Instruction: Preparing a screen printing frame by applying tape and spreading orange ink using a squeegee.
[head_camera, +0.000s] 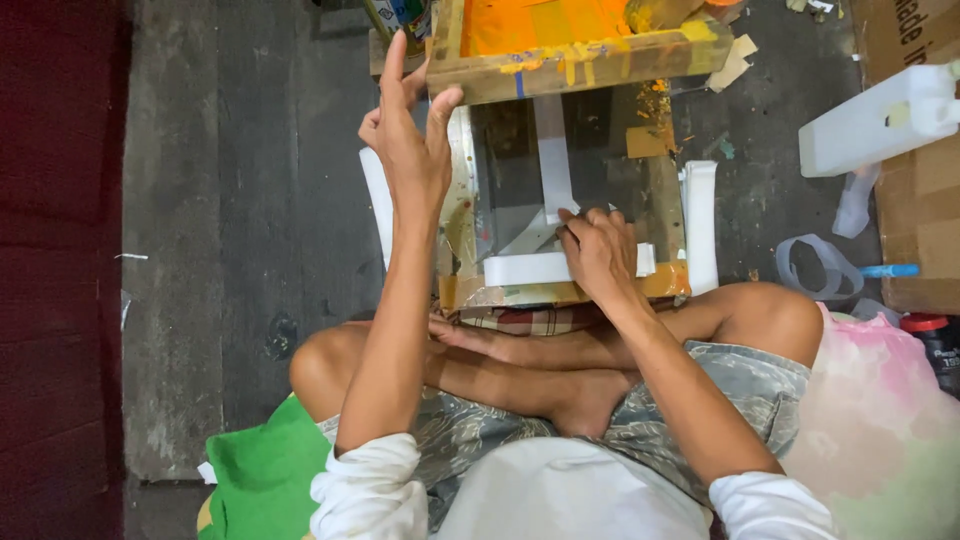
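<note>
I sit cross-legged on the floor before a low wooden printing stand (655, 205). A wooden screen frame (570, 62) with orange ink on its mesh is tilted up at the far end. My left hand (408, 135) is raised with fingers spread, its fingertips touching the frame's near-left corner. My right hand (598, 250) rests palm-down on a white strip (525, 268) lying across the stand's near edge. White strips (553, 165) also run down the stand's middle, and a white bar (700, 225) lines its right side.
A white plastic jug (880, 120) lies at the right beside a cardboard box (915, 230). A clear tape roll (812, 268), a blue pen-like stick (888, 271) and a red-capped bottle (930, 335) are nearby. Green cloth (265, 470) lies at my left knee.
</note>
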